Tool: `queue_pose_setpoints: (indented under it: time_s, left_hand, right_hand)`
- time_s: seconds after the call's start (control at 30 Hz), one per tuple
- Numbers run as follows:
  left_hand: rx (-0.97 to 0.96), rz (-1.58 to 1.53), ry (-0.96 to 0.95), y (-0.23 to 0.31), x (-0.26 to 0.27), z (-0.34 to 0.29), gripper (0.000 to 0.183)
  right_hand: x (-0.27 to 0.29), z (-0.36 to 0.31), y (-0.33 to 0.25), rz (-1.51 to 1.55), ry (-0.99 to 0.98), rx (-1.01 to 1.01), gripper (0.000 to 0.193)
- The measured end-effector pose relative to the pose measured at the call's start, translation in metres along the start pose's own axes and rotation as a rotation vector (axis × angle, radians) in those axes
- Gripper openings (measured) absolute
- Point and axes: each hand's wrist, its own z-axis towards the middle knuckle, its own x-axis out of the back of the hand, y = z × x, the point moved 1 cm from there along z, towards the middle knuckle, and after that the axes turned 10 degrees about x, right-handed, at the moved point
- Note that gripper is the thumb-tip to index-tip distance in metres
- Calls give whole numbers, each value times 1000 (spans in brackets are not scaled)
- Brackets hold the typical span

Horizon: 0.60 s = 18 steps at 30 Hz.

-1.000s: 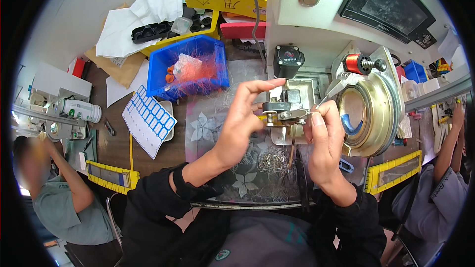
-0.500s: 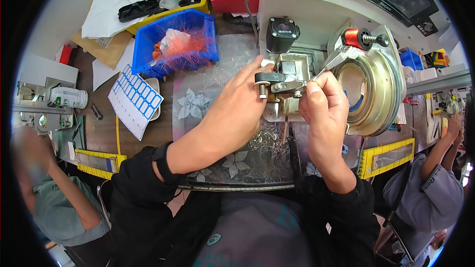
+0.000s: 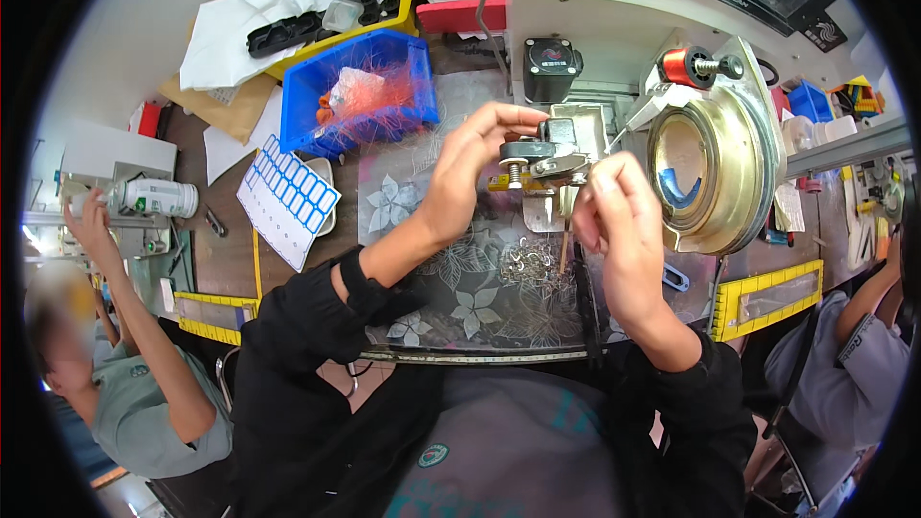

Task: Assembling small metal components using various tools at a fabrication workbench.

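Note:
My left hand [image 3: 460, 173] reaches to the left side of a small metal clamp fixture [image 3: 556, 153], its fingers stretched out and apart, the tips by the fixture's back edge. Nothing shows in its grasp. My right hand [image 3: 624, 230] hangs just right of the fixture, fingers curled in and thumb near the forefinger; whatever lies between the tips is too small to make out. Behind it stands a brass-coloured ring head [image 3: 720, 173] with a spool of red wire [image 3: 683, 67] above. Small silver metal parts [image 3: 532, 264] lie heaped below the fixture.
A blue bin [image 3: 305, 129] with red wire scraps stands back left, beside a blue-bordered label sheet [image 3: 283, 206]. A black motor block [image 3: 552, 67] sits behind the fixture. Yellow-framed holders [image 3: 767, 302] line the front edge. Co-workers sit at both sides.
My left hand has drawn back left from the fixture and its fingers have spread. My right hand has moved slightly down and right, away from the ring head's thin arm. The whole view has shifted.

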Motion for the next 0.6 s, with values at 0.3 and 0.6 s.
queue_pose_setpoints:
  time_s: [0.3, 0.6]
  left_hand:
    - [-129, 27, 152, -23, -20, 32, 48]
    - [-145, 2, 269, -32, -30, 34, 29]
  right_hand:
    - [32, -32, -36, -256, -609, -160, 14]
    - [51, -44, -47, -524, -758, 169, 19]
